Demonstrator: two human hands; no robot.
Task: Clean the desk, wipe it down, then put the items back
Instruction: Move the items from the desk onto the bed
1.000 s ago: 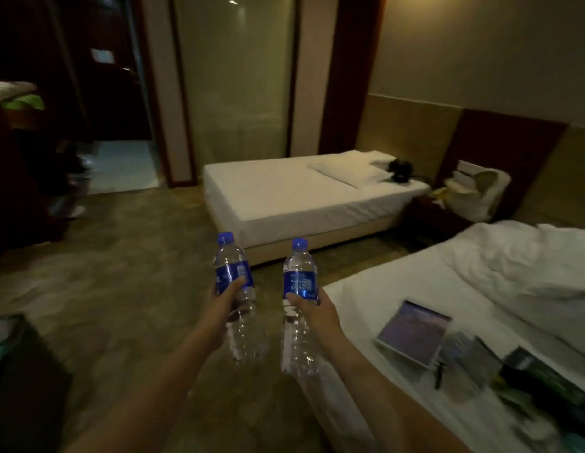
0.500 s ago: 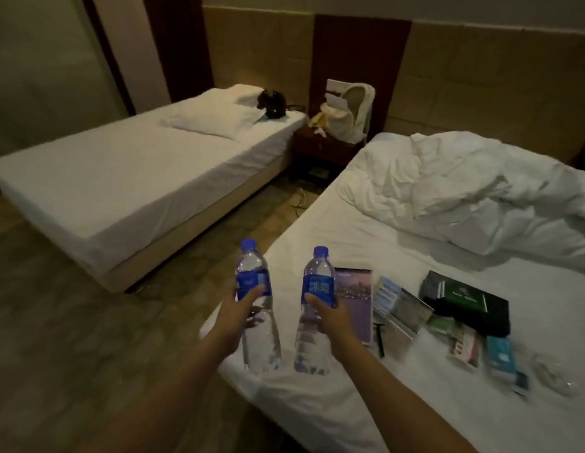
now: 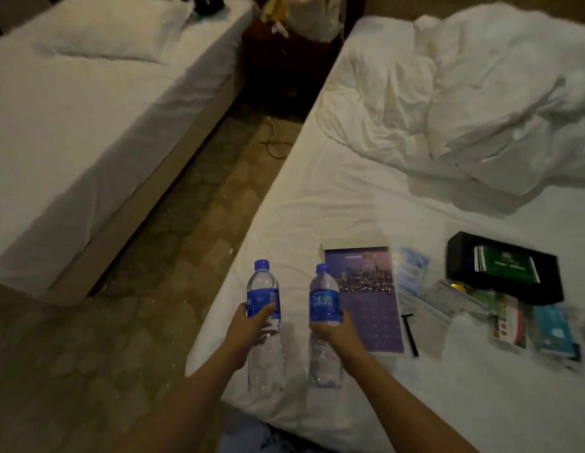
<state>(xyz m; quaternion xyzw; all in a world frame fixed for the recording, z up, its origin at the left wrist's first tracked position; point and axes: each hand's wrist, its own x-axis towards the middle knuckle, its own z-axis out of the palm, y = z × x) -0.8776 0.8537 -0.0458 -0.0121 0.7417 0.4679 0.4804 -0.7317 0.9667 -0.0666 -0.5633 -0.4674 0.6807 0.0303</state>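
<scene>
Hands gripped one bottle each, left hand [image 3: 248, 325] and right hand [image 3: 333, 331], near the bed's [image 3: 317, 204] left edge; both bottles [image 3: 263, 302] looked full, thin-walled, best held mid-body.

Two white beds [image 3: 88, 132] (dim light), brown floor [image 3: 173, 256].

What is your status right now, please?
Left hand grips left bottle; right hand grips right bottle. Both upright over bed corner. Booklet beside right bottle.
</scene>
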